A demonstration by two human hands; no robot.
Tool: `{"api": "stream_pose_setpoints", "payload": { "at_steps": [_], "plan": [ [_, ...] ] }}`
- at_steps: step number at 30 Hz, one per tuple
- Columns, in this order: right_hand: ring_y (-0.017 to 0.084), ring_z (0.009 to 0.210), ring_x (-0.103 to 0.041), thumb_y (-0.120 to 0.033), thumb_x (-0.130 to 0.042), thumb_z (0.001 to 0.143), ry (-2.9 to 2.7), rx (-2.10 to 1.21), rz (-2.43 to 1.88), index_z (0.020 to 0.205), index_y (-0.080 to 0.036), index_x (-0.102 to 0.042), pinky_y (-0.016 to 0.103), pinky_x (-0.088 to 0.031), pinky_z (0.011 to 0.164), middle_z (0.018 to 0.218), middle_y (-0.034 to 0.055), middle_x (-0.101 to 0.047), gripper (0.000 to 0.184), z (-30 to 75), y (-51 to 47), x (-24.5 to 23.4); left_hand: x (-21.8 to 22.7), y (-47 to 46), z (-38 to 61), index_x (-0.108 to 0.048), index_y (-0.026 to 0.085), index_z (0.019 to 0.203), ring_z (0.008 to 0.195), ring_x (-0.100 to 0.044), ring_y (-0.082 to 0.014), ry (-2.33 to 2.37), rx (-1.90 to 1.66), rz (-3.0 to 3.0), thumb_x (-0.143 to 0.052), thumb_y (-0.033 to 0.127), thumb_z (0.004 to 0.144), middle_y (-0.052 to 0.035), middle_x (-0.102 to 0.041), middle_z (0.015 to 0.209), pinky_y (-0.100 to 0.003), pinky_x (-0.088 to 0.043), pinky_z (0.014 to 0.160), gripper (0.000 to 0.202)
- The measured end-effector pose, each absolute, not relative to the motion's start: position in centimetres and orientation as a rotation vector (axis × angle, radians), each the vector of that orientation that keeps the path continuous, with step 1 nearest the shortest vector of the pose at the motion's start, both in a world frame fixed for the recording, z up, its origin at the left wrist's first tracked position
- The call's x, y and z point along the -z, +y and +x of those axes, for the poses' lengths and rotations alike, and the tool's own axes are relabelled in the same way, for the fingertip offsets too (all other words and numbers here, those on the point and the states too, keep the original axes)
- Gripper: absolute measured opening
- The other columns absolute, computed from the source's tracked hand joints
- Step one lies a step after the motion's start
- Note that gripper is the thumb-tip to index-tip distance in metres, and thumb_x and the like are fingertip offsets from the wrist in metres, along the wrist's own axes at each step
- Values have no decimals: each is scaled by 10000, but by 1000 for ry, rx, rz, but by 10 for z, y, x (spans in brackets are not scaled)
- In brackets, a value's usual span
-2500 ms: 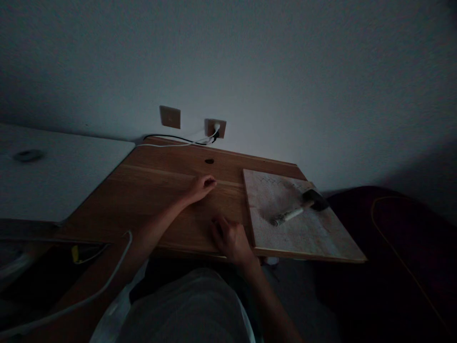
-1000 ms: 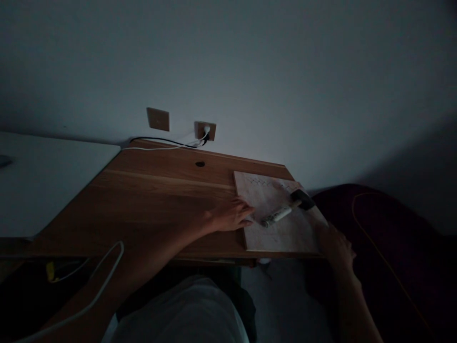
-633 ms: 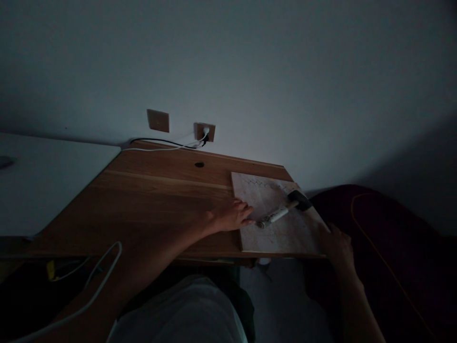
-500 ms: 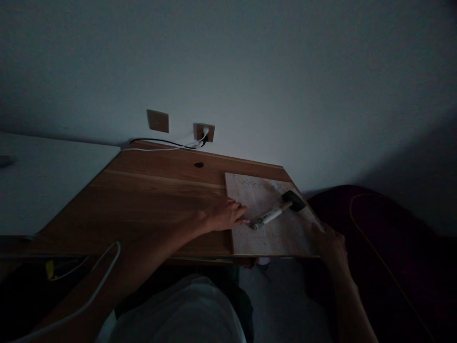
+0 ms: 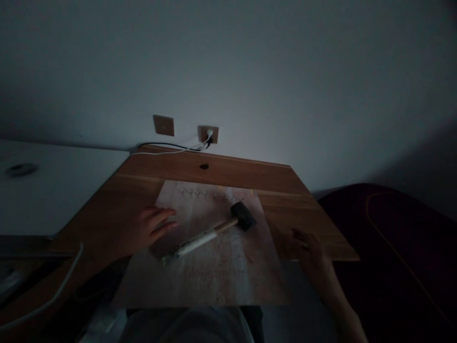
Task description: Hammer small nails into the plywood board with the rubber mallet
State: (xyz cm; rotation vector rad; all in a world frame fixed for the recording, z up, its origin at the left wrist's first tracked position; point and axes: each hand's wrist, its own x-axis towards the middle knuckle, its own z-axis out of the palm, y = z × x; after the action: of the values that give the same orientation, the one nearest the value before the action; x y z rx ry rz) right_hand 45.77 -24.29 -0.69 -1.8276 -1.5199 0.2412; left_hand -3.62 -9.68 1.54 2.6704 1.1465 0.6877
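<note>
The wooden desktop [image 5: 285, 186], largest of all here, bears a flat wooden board [image 5: 221, 267] in front of the person, its near part jutting past the desk's front edge above the lap. The step in hand looks like placing this board, and any further shift would seem to call for a steadying hand on each side, kept level so that nothing riding on it slides. The board's side edges run away from the person toward the wall; foreshortening hides which of its sides is longer. Lying on it is a mallet [image 5: 205, 237], its long axis slanting from the near left to the far right, with the black head [image 5: 243, 216] at the far-right end and the pale, worn grip pointing back toward the left. The left hand [image 5: 152, 224] has its fingers stretched out over the board's left edge, grasping nothing, though contact is too dim to confirm. The right hand [image 5: 312, 250] is clear of the board's right side, fingers loosely bent, nothing visible in them. Smallest, a row of nail-like pieces [image 5: 199, 193] lines the far edge.
</note>
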Motion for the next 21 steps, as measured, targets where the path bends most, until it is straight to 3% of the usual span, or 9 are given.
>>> {"api": "stream_pose_setpoints", "payload": {
  "at_steps": [6, 11, 15, 21],
  "plan": [
    [251, 742, -784, -469, -544, 1020, -1708, -388, -1756, 1202, -222, -727, 333, -607, 626, 949, 99, -811, 357, 408, -191, -18, -16, -73, -31, -722, 265, 1116, 1031, -735, -259, 1301, -797, 2563, -503, 407, 1038, -64, -758, 1112, -402, -602, 986, 273],
    [231, 742, -773, -345, -457, 1068, -2066, -146, -1881, 959, -199, -714, 295, -536, 667, 872, 98, -808, 315, 388, -130, -42, -8, -38, -12, -693, 220, 1208, 1192, -688, -277, 1329, -802, 2555, -537, 273, 1005, -104, -709, 1270, -439, -550, 1099, 262],
    [244, 732, -760, -336, -532, 1072, -2244, -115, -1915, 832, -196, -714, 299, -483, 664, 810, 103, -793, 333, 379, -82, -52, 4, -19, 0, -698, 214, 1242, 1190, -693, -283, 1321, -724, 2520, -536, 166, 975, -105, -741, 1231, -466, -547, 1074, 316],
    [271, 790, -782, -372, -644, 1047, -2476, -93, -1959, 824, -200, -767, 313, -514, 693, 855, 115, -815, 307, 365, -49, -60, 6, -7, -1, -733, 253, 1168, 1030, -733, -237, 1207, -675, 2439, -543, 145, 974, -51, -776, 1087, -384, -558, 955, 293]
  ]
}}
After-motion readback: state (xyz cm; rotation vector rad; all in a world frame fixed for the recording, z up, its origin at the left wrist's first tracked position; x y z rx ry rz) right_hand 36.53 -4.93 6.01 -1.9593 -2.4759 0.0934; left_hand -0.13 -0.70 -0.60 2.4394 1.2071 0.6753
